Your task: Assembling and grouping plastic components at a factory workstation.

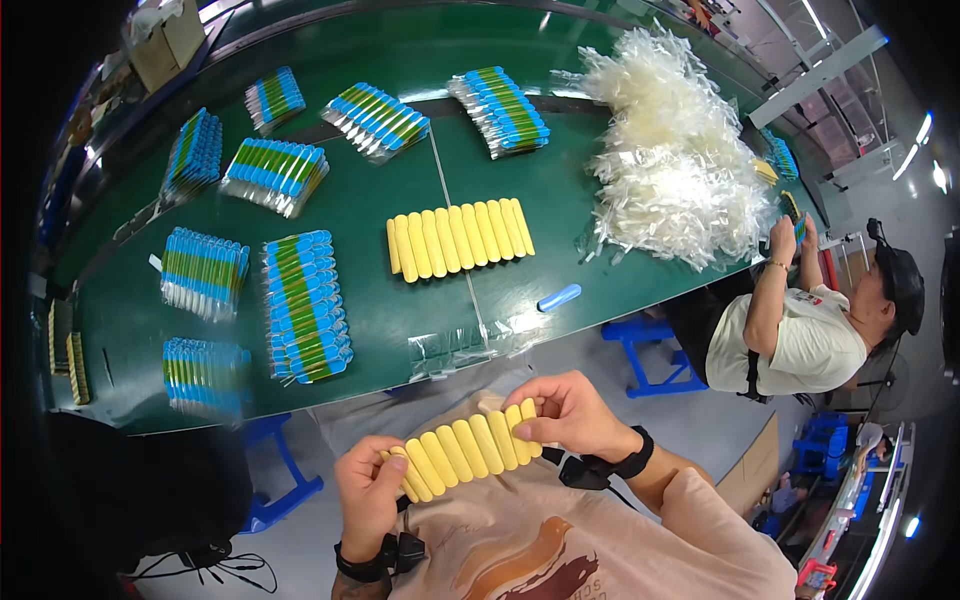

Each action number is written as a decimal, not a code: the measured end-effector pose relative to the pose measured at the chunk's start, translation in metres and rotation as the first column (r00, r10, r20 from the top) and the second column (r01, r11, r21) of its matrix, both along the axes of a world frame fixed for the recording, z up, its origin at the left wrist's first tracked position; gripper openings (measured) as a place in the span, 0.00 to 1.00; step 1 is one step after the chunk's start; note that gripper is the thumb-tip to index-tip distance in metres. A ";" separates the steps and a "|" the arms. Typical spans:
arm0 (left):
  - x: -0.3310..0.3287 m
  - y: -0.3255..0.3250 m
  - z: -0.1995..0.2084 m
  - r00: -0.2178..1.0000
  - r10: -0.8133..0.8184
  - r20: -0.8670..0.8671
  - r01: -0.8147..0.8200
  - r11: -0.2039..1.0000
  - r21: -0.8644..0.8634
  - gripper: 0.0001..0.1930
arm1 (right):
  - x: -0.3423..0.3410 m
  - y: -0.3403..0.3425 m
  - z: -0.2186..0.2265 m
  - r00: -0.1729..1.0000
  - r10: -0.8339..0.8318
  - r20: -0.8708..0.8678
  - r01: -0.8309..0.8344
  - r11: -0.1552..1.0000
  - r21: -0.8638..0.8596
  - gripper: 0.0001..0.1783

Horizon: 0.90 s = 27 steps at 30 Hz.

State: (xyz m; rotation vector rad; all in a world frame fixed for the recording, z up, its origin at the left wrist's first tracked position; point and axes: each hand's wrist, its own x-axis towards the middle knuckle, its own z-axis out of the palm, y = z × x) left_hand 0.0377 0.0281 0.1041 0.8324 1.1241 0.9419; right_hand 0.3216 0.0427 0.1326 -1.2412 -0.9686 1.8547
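Between my hands, above my lap and in front of the table edge, is a row of yellow round-ended sticks [460, 452] lying side by side. My left hand [370, 490] is closed on its left end, thumb on top. At the right end my right hand [575, 415] pinches the sticks between thumb and fingers. A second stack of the same yellow sticks [460, 238] lies on the green table [400, 310]. Closer to the edge are a single blue stick [559, 297] and some flat clear wrappers [450, 350].
Several bundles of blue-and-green sticks in clear wrappers [305, 305] cover the table's left and back. A large heap of clear wrappers [670, 150] is piled at the back right. Another person [790, 310] works at the right, beside a blue stool [650, 355].
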 end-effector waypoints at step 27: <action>-0.015 0.007 -0.011 0.992 -0.084 0.095 0.092 0.992 -0.085 0.13 | -0.014 -0.001 -0.016 0.988 -0.147 -0.050 0.143 0.987 -0.067 0.17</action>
